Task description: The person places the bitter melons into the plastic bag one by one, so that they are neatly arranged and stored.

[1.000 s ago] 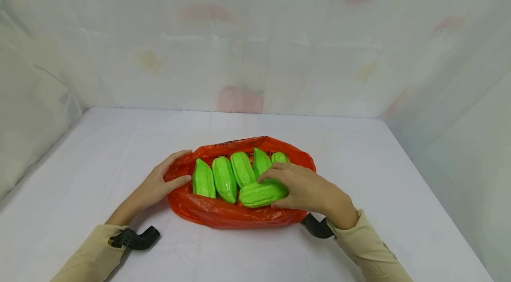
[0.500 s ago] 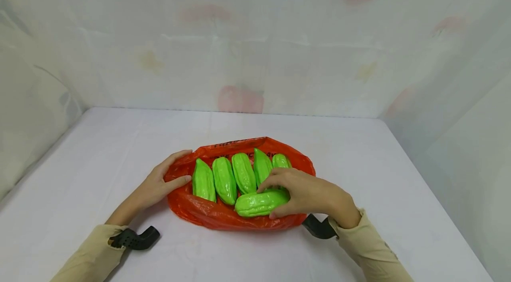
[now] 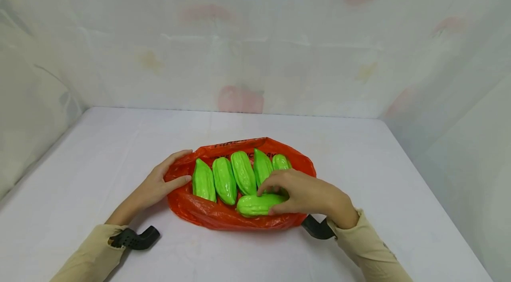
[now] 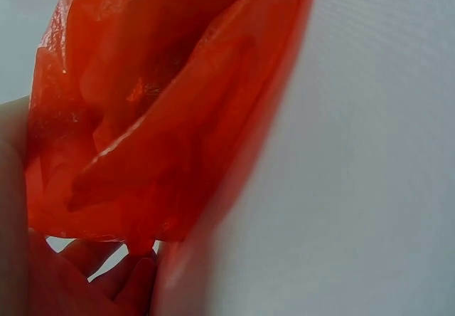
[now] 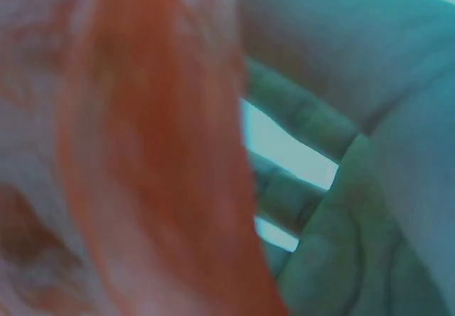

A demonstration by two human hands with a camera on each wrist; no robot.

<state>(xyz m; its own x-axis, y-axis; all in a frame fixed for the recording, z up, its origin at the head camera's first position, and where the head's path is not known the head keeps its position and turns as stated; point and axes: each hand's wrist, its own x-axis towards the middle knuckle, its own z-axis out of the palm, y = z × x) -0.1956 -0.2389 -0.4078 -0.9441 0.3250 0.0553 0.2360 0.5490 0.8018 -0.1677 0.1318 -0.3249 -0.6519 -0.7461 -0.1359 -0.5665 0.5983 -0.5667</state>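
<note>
A red plastic bag lies with its mouth spread, holding several bright green ribbed gourds side by side. Another gourd lies crosswise in front of them, near the bag's front rim. My right hand grips its right end between thumb and fingers. At the bag's left edge, my left hand holds the rim, its thumb over the inside. The left wrist view has the red plastic between that thumb and fingers. In the right wrist view red plastic covers whatever the right fingers hold.
A white-covered table surrounds the bag. Behind it hangs a pale patterned cloth wall, with more cloth at both sides. Black curved pieces are worn at both wrists.
My right hand has drawn the crosswise gourd slightly towards me, down to the bag's front rim, then barely shifted. The left hand keeps its place on the bag.
</note>
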